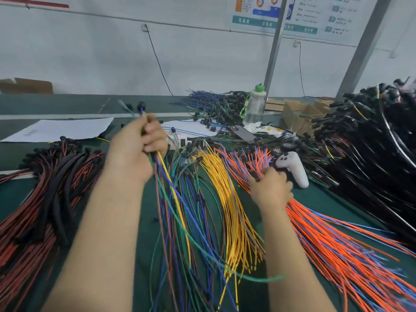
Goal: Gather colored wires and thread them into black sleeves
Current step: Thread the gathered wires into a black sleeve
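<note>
My left hand [137, 145] is raised above the green table and grips a small bunch of wires [173, 192], blue, yellow and green, whose black connector ends [141, 106] stick up past my fingers. Their loose ends trail down toward me. My right hand [271, 188] rests on the orange and blue wire bundle [333, 239] and pinches wires near its connector end. A yellow bundle [227, 199] and a mixed blue and green bundle [191, 221] lie between my arms. Black sleeves [56, 199] with red wires lie at the left.
A large heap of black sleeved harnesses [371, 154] fills the right. A white handheld controller [295, 167] lies beside my right hand. Behind stand a clear bottle [255, 106], a phone [242, 132], paper sheets [60, 129] and cardboard boxes [299, 111].
</note>
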{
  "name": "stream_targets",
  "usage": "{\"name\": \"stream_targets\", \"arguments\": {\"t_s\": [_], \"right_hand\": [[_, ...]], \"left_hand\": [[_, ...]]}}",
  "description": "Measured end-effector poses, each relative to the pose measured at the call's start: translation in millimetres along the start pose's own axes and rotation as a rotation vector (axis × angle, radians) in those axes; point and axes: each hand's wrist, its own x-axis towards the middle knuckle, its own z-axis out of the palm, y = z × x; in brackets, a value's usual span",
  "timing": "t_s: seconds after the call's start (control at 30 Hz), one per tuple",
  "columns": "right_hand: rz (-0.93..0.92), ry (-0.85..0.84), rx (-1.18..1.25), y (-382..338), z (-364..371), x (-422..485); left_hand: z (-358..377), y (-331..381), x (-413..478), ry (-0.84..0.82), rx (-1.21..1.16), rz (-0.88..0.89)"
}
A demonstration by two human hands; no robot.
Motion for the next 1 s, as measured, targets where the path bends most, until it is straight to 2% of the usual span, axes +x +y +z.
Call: {"name": "stream_targets", "arguments": {"t_s": [0.13, 0.27, 0.33, 0.4, 0.47, 0.53, 0.6, 0.67, 0.73, 0.8, 0.83, 0.87, 0.93, 1.0], "right_hand": [[0.03, 0.029, -0.037, 10, 11, 9], [0.039, 0.093, -0.01, 6, 5, 10], [-0.041, 0.183, 0.058, -5, -2, 3], [-0.219, 0.22, 0.252, -26, -9, -13], [-0.426, 0.124, 0.399, -47, -13, -31], [-0.567, -0.075, 0.349, -59, -14, -47], [-0.64, -0.249, 0.306, -63, -15, -54], [-0.676, -0.355, 0.315, -60, -17, -54], [-0.638, -0.336, 0.334, -57, -19, -51], [-0.519, -0.122, 0.357, -53, -18, -40], [-0.461, -0.023, 0.293, -52, -17, -33], [-0.422, 0.0, 0.181, -51, -15, -26], [-0.366, -0.111, -0.05, -52, -9, -18], [-0.313, -0.242, -0.095, -52, -2, -13]], "left_hand": [[14, 9, -8, -0.108, 0.072, 0.006], [11, -10, -3, -0.072, 0.22, -0.065], [7, -28, 1, -0.007, 0.31, -0.077], [5, -54, 7, 0.078, 0.386, -0.104], [3, -78, 10, 0.122, 0.412, -0.165], [0, -90, 13, 0.159, 0.403, -0.209], [-7, -90, 14, 0.199, 0.403, -0.194], [-15, -87, 17, 0.215, 0.483, -0.122], [-22, -83, 20, 0.205, 0.576, -0.04], [-26, -77, 20, 0.186, 0.61, 0.001], [-29, -73, 19, 0.174, 0.605, 0.007], [-31, -69, 17, 0.159, 0.591, 0.012], [-36, -62, 13, 0.128, 0.58, 0.025], [-38, -57, 10, 0.108, 0.602, 0.032]]}}
